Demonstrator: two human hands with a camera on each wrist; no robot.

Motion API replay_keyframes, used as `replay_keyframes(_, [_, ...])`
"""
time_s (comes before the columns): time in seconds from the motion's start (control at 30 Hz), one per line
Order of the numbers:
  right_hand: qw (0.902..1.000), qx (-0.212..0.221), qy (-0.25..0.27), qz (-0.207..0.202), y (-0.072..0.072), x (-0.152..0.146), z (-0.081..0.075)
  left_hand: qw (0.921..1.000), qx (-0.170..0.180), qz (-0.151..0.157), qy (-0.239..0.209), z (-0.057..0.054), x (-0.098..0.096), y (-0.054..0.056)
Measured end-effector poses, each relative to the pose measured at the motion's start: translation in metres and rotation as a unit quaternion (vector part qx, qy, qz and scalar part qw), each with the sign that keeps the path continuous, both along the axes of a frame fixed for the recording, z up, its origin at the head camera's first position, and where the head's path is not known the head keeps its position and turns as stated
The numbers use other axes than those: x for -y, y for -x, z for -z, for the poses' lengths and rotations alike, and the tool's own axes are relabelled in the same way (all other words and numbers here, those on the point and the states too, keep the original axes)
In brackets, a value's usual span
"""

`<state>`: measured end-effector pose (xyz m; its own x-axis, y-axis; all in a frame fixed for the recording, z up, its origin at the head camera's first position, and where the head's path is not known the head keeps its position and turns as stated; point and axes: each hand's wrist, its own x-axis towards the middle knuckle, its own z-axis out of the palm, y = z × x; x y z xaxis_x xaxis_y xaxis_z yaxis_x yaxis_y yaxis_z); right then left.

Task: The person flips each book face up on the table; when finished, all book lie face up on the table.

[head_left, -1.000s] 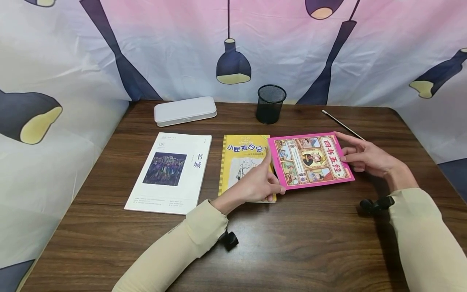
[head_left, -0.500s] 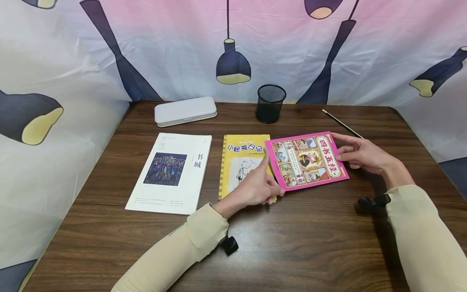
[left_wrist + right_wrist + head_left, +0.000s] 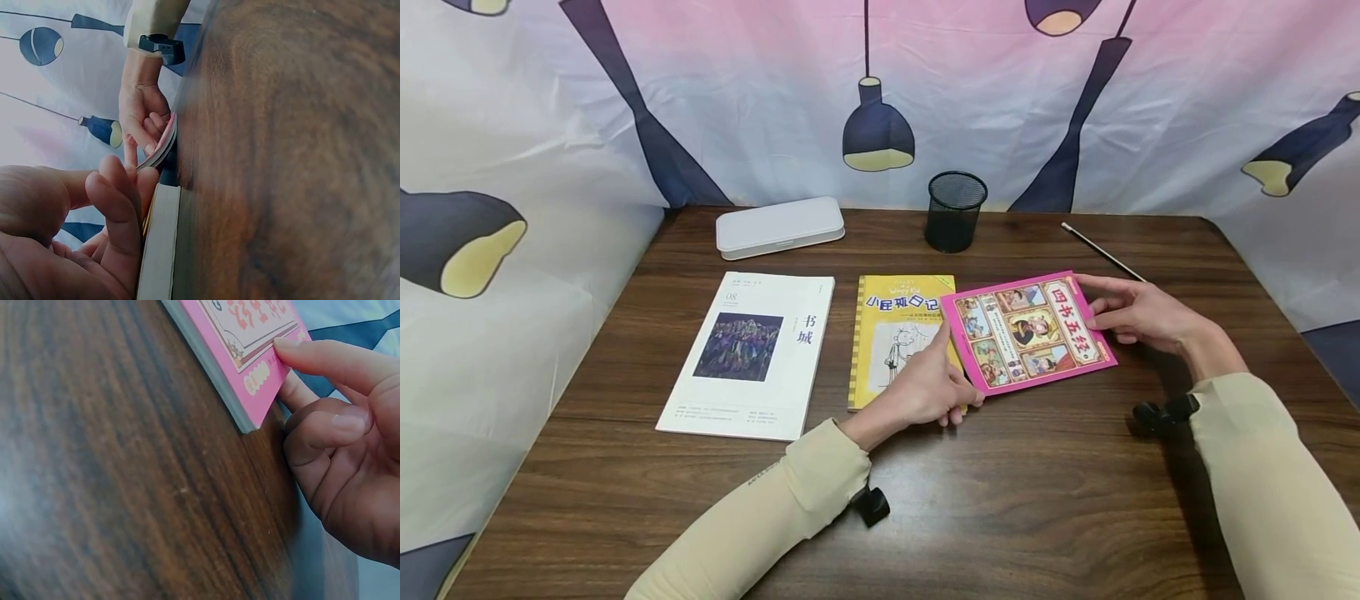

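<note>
A thin pink picture book is held between both hands, its left edge overlapping a yellow comic-style book in the head view. My left hand pinches its left side near the lower corner, the index finger reaching up along the edge. At the opposite side, my right hand grips the right edge, with the thumb on the cover in the right wrist view. Seen from the left wrist, the pink book bends and lies higher than the yellow book's page block. Left-hand fingers partly cover the yellow book.
Left of the yellow book lies a white book with a dark picture. Along the back of the wooden table are a white case, a black mesh pen holder and a thin pencil-like stick. A lamp-patterned cloth hangs behind.
The pink book has shifted slightly left, farther over the yellow book, and turned a little. My right hand has moved left with it; the left hand stays nearly in place.
</note>
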<state>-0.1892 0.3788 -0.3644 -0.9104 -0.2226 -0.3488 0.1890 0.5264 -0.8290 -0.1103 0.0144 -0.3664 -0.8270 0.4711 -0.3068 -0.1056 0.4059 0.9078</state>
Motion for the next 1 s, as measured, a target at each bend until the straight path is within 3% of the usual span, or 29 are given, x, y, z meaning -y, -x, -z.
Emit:
replay_keyframes(0.57, [0.9976,-0.021,-0.065,0.005,-0.001,0.009,-0.003,0.9996,0.011,0.015,-0.019,-0.004,0.010,0.009])
replay_keyframes(0.8, [0.9896,-0.049,-0.135,-0.002,0.000,0.017,-0.003,0.9993,0.008,0.031,0.017,-0.009,0.016,0.013])
replay_keyframes(1.0, [0.9887,-0.049,-0.142,0.000,-0.002,0.020,-0.004,0.9982,-0.002,0.029,0.053,-0.012,0.023,0.019])
